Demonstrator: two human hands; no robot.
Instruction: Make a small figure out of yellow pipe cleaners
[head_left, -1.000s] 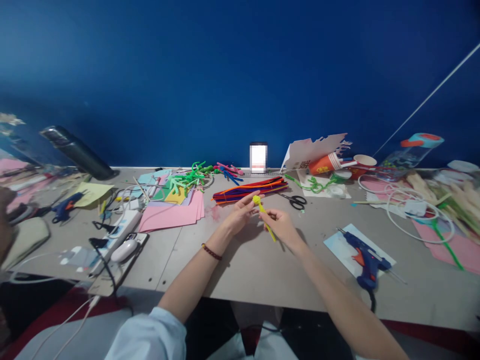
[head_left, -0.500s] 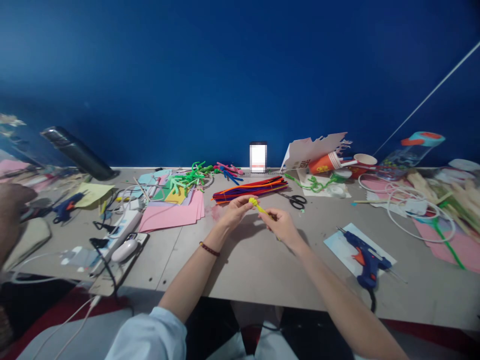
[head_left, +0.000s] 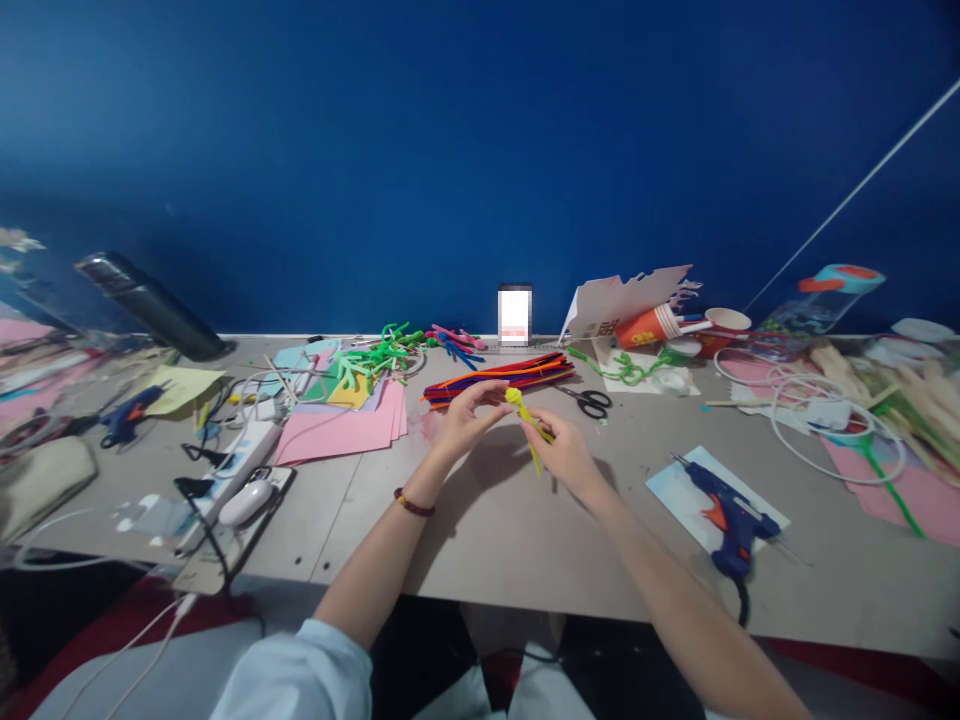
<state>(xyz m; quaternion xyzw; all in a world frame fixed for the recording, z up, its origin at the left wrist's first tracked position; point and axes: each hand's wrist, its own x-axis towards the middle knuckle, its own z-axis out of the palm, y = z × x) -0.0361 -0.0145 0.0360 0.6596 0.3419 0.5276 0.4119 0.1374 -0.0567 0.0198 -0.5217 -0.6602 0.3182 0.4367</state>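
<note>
Above the middle of the grey table, both of my hands work a yellow pipe cleaner. My left hand pinches its coiled top end with curled fingers. My right hand is closed round the stem lower down, and a loose yellow end hangs below its fingers. A bundle of red, orange and purple pipe cleaners lies just behind my hands.
Black scissors lie right of the bundle. A blue glue gun rests on a card near my right forearm. Pink paper sheets, green twisted pipe cleaners, a power strip and cables lie left. Paper cups stand behind.
My hands have turned the yellow pipe cleaner, so its loose end now hangs down past my right fingers. A person's hand seen at the far left edge has gone from view.
</note>
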